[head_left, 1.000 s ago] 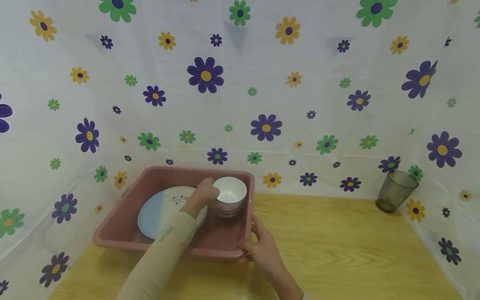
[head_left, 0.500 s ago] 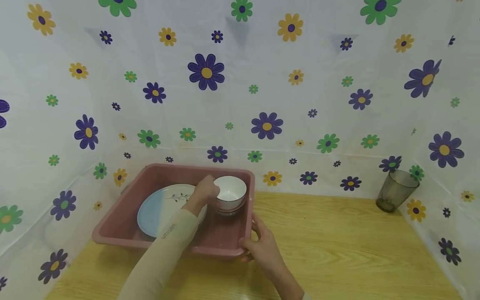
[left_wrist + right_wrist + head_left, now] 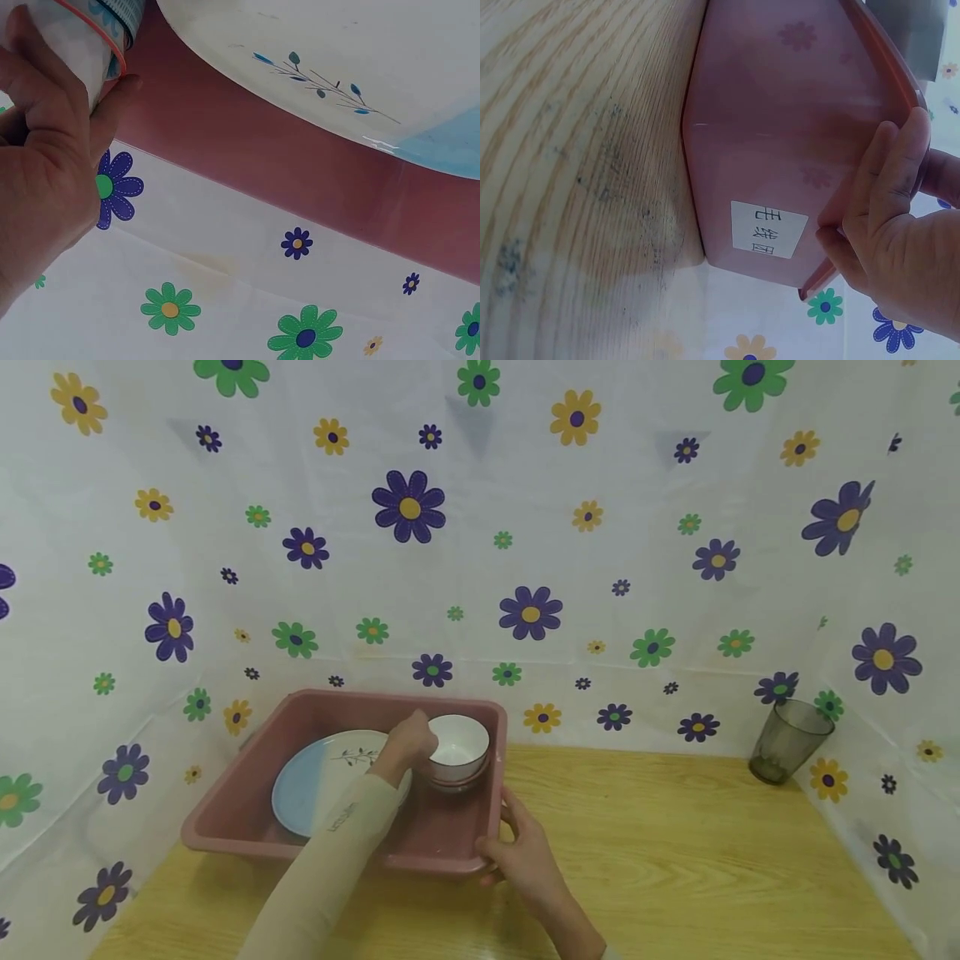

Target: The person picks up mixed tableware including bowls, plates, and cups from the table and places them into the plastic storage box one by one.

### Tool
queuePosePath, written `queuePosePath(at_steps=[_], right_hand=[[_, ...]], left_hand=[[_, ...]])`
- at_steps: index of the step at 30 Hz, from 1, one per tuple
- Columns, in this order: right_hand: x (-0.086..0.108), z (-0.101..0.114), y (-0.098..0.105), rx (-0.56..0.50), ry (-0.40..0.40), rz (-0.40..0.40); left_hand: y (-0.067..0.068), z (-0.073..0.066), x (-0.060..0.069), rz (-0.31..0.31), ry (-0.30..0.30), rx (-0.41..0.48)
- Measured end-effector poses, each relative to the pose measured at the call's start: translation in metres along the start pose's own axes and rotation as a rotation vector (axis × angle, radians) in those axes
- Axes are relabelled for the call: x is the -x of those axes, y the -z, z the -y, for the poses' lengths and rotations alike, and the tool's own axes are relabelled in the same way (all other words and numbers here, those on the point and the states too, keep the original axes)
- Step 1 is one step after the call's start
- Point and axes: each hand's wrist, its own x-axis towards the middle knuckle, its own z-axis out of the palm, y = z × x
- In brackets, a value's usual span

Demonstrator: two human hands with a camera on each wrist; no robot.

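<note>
A pink plastic basin [image 3: 431,865] stands on the wooden table. Inside it, at the right, is a small stack of bowls [image 3: 461,745], the top one white inside with a dark rim. My left hand [image 3: 408,745] reaches over a plate [image 3: 300,789] and grips the stack at its left side; the left wrist view shows the thumb and fingers about the bowls [image 3: 79,45], where a red and a dark rim show. The plate, pale with a blue part and a twig pattern, lies in the basin. My right hand [image 3: 528,860] holds the basin's right rim near the front corner.
A dark see-through glass [image 3: 791,742] stands at the table's [image 3: 675,852] back right. Flower-patterned white sheeting [image 3: 637,468] encloses the table at the back and sides. A white label [image 3: 769,229] with handwriting is on the basin's outer wall.
</note>
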Motion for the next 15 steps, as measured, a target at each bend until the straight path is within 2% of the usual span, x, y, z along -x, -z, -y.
queuePosePath(at_steps=[11,15], right_hand=[[-0.0018,-0.0021,0.0000,0.011,-0.017,0.002],[-0.0019,-0.0034,0.0004,0.009,-0.010,0.006]], left_hand=[[-0.0037,0.0077,-0.0001,0.030,0.006,0.118],[-0.0038,0.0086,0.0020,0.040,0.022,0.093]])
